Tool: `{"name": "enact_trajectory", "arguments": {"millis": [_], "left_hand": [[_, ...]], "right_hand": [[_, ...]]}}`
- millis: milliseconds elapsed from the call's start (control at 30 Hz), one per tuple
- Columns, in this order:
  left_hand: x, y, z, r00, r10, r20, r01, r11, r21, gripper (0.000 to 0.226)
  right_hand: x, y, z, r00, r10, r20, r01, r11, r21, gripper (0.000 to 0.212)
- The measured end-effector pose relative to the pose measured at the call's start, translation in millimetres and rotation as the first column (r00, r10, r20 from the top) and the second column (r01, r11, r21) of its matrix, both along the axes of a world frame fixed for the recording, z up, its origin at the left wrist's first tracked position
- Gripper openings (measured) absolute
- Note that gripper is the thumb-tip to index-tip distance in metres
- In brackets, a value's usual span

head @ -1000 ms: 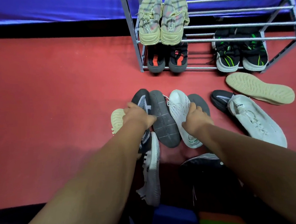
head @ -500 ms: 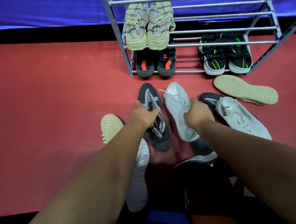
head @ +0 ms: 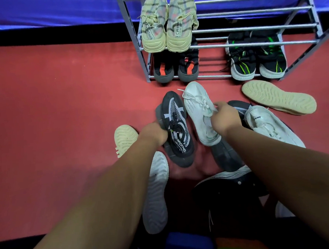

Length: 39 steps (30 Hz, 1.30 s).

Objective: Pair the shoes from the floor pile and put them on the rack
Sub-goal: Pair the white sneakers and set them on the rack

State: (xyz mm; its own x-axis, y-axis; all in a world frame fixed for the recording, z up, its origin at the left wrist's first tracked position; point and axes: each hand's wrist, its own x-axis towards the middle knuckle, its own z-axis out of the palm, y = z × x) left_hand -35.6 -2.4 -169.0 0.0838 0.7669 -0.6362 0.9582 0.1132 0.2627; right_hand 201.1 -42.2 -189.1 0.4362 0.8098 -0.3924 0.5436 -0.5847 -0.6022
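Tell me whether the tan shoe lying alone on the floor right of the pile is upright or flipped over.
Flipped over. The tan shoe shows its ridged sole facing up, lying on the red floor just in front of the rack.

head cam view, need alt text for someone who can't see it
Seen from above, the left hand grips a black and grey sneaker while the right hand grips a white sneaker, over a red floor strewn with loose shoes. Behind stands a metal rack already holding three pairs.

Head camera looks steeply down, seemingly near floor (head: 44,131).
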Motion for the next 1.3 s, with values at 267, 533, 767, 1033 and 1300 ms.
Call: {"name": "enact_trajectory", "arguments": {"millis": [267, 533, 767, 1033, 1300], "left_hand": [[-22, -13, 2, 0.914, -0.322, -0.247, 0.189, 0.877, -0.443, 0.063], [-33, -26, -4, 0.989, 0.147, -0.033, -0.146, 0.873, -0.466, 0.021], [-33, 12, 25, 0.644, 0.723, 0.250, -0.595, 0.679, -0.431, 0.008], [-43, 26, 20, 0.857, 0.456, 0.241, -0.452, 0.889, -0.073, 0.050], [-61, 38, 39, 0.625, 0.435, 0.649, -0.369, 0.897, -0.246, 0.038]], "right_hand": [[-22, 0, 0, 0.921, 0.246, 0.302, -0.271, 0.961, 0.044, 0.040], [-60, -22, 7, 0.741, 0.581, 0.335, -0.627, 0.779, 0.035, 0.032], [-66, -31, 7, 0.641, 0.725, 0.252, -0.723, 0.680, -0.120, 0.038], [-63, -37, 7, 0.668, 0.719, 0.192, -0.710, 0.693, -0.125, 0.054], [-70, -40, 12, 0.657, 0.729, 0.190, -0.732, 0.678, -0.069, 0.065]]}}
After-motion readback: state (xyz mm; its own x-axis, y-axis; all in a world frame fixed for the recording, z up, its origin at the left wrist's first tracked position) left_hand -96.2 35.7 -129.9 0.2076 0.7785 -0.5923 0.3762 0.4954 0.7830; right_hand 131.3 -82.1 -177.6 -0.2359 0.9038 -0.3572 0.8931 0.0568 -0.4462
